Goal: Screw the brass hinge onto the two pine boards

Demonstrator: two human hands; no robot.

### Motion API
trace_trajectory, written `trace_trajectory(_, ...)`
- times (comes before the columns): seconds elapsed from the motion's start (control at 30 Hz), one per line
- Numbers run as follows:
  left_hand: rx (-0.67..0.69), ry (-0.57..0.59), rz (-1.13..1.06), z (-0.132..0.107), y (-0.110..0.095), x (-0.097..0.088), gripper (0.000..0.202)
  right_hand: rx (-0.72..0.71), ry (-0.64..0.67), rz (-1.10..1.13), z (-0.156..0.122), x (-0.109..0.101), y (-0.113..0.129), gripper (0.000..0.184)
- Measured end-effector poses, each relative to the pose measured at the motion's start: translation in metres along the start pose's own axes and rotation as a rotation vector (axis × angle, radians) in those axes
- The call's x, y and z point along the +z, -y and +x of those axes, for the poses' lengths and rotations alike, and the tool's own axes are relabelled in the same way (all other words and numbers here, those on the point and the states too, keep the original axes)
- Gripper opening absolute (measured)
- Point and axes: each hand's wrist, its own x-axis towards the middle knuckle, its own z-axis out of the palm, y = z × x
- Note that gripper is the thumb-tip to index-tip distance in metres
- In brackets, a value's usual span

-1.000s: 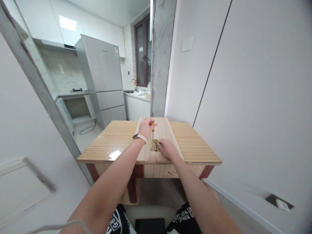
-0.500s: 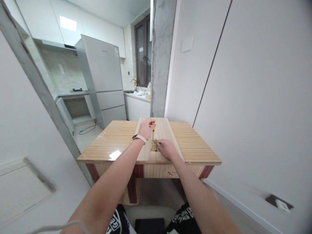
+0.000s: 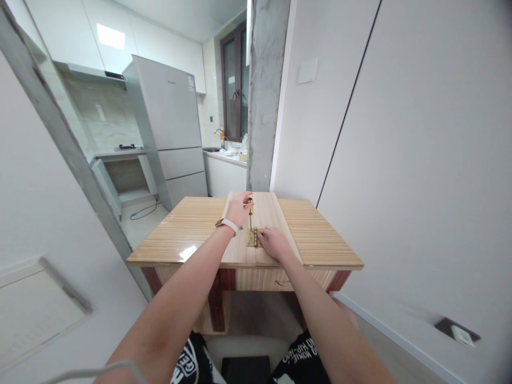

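Observation:
My left hand (image 3: 240, 209), wearing a wristband, grips the yellow-and-black handle of a screwdriver (image 3: 250, 207). The screwdriver stands nearly upright, its shaft pointing down at the left leaf of a brass-coloured hinge (image 3: 251, 238). Lying open, the hinge straddles the seam between two pale wooden boards (image 3: 264, 208). On the hinge's right leaf rest the curled fingers of my right hand (image 3: 276, 243), closed against it and partly covering it. Any screw under the screwdriver's tip is too small to make out.
Beneath the boards is a striped wooden table (image 3: 316, 234) with a drawer (image 3: 264, 280). A grey pillar (image 3: 266, 101) and a white wall (image 3: 400, 160) stand behind and to the right. At the back left are a fridge (image 3: 168, 106) and a kitchen counter (image 3: 224, 170).
My left hand and the screwdriver handle have shifted slightly, with the fingers at a different angle on the handle. My right hand and the hinge stay in place.

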Motion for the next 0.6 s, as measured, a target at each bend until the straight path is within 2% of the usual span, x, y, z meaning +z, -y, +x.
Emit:
trace_trajectory(0.13, 0.024, -0.007, 0.038, -0.0022, -0.0047, 0.003, 0.021, -0.01, -0.012, 0.005, -0.0001, -0.0002, 0.0002, 0.036)
trace_trajectory(0.37, 0.034, -0.107, 0.056, -0.0047, -0.0034, 0.0015, 0.015, -0.003, 0.007, 0.013, 0.001, -0.0004, 0.0015, 0.035)
trace_trajectory(0.53, -0.001, -0.074, 0.05, -0.0018, -0.0023, 0.0003, 0.015, 0.003, 0.006, 0.013, 0.0001, -0.0012, 0.0015, 0.036)
trace_trajectory(0.6, -0.011, -0.039, 0.017, -0.0008, -0.0024, 0.0003, 0.024, 0.0, 0.031, 0.018, -0.0004, -0.0016, 0.0012, 0.036)
